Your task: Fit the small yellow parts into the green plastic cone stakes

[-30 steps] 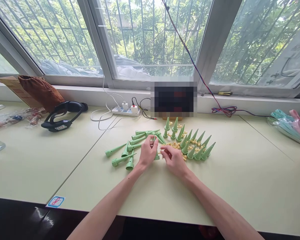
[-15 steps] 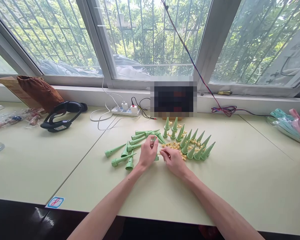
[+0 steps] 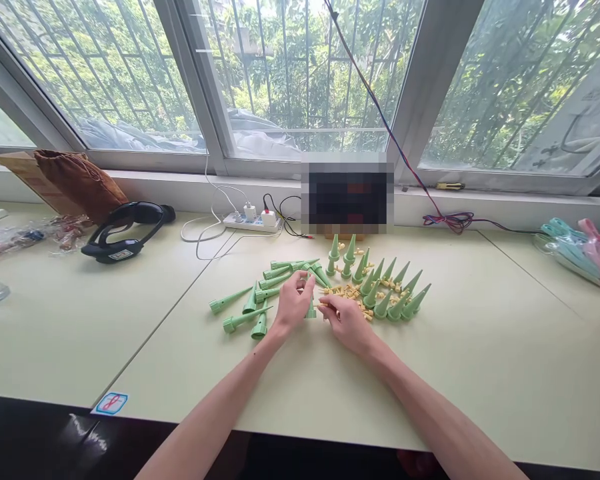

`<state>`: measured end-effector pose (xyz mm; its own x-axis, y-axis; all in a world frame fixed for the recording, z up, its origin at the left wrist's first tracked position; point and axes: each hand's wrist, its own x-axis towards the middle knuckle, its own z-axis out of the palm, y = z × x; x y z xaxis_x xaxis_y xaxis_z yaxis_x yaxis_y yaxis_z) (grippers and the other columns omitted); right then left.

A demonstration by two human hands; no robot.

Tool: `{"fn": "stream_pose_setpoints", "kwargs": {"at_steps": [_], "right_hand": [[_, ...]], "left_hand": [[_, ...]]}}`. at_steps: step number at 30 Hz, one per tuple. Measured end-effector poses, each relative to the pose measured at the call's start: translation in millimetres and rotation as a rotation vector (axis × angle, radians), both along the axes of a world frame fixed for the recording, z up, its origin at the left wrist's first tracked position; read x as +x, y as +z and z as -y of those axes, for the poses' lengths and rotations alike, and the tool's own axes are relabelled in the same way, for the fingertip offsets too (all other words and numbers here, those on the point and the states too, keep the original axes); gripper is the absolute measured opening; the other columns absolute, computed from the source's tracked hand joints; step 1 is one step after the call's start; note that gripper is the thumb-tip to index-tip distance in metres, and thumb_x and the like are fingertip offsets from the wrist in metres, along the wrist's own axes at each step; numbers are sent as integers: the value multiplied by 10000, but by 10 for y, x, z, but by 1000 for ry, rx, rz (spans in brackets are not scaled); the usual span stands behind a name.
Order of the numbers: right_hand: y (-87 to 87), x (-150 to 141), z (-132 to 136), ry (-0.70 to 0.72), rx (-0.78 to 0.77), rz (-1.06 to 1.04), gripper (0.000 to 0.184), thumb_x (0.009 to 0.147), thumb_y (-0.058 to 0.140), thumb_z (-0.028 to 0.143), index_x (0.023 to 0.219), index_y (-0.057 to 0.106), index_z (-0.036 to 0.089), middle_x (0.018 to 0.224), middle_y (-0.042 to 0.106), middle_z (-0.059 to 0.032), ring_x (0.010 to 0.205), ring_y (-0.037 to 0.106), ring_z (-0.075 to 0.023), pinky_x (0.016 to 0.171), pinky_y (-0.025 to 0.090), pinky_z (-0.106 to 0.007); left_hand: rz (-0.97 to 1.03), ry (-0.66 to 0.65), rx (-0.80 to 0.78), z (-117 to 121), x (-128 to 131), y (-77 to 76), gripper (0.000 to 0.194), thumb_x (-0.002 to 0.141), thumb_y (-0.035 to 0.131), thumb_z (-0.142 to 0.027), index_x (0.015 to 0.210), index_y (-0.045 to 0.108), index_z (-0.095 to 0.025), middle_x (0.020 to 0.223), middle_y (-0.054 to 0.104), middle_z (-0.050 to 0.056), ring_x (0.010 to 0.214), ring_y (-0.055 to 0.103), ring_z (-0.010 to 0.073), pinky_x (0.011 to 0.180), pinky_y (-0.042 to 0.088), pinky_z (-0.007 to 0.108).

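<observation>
My left hand (image 3: 295, 301) is closed round a green plastic watering spike (image 3: 311, 311), held upright with its wide end down at the table. My right hand (image 3: 347, 320) pinches a small yellow valve (image 3: 322, 305) between thumb and fingertips, pointing at the lower side of that spike; whether the two touch I cannot tell. Left of my hands lies a loose group of green spikes (image 3: 237, 321). Beyond my right hand is a pile of yellow valves (image 3: 345, 291). Several green spikes (image 3: 384, 307) stand point up to the right, some with yellow valves in their sides.
A blurred dark screen (image 3: 347, 200) stands behind the spikes. A white power strip (image 3: 253, 221) with cables lies at the back. Black headphones (image 3: 125, 233) and a brown pouch (image 3: 77, 183) are at left, bagged green and pink items (image 3: 580, 250) at far right.
My left hand and the spike have shifted slightly to the left. The valve in my right hand stays close to the spike.
</observation>
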<state>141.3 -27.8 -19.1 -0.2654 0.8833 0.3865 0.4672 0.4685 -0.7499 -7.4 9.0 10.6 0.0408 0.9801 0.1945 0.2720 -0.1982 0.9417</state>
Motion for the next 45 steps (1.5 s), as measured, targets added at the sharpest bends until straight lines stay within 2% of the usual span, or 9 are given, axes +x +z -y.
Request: {"fn": "stream_pose_setpoints", "kwargs": {"at_steps": [4, 7, 10, 15, 25, 45], "right_hand": [[4, -2, -5, -40, 25, -4, 171, 953, 472, 231, 931, 632, 178, 695, 615, -10, 609, 524, -140, 618, 396, -246], [19, 0, -9, -71, 43, -24, 178, 954, 474, 241, 923, 634, 172, 687, 606, -11, 596, 514, -139, 604, 388, -245], [33, 6, -11, -93, 51, -48, 194, 958, 467, 257, 911, 635, 172, 679, 595, -12, 582, 503, -140, 589, 383, -247], [41, 5, -2, -93, 46, -67, 206, 962, 458, 274, 900, 630, 179, 677, 590, -14, 575, 497, -144, 582, 384, -251], [54, 8, -10, -78, 19, -48, 185, 951, 469, 249, 849, 606, 176, 662, 576, 0, 559, 482, -129, 574, 370, -238], [66, 15, 9, -64, -2, 45, 300, 984, 373, 295, 727, 501, 208, 629, 532, -4, 551, 451, -147, 555, 328, -255]], "left_hand": [[0, -17, 33, -4, -3, -2, 339, 896, 507, -485, 803, 592, -171, 623, 498, -23, 542, 426, 101, 507, 347, 219], [-18, -30, 27, 3, 0, 14, 379, 911, 476, -493, 789, 629, -168, 593, 436, -31, 516, 361, 96, 485, 294, 230], [-23, -60, 8, 7, 7, 22, 399, 909, 477, -505, 754, 626, -169, 554, 355, -44, 498, 303, 95, 478, 261, 238], [-30, -90, 20, 2, 12, 13, 417, 907, 477, -506, 698, 600, -167, 561, 323, -45, 520, 297, 101, 503, 270, 241], [-89, -75, 39, 9, 9, 10, 409, 911, 471, -491, 686, 582, -168, 552, 336, -44, 515, 306, 101, 502, 258, 244], [-64, -97, 95, 39, 22, 3, 428, 904, 460, -531, 713, 604, -176, 538, 341, -43, 480, 318, 98, 480, 261, 245]]}}
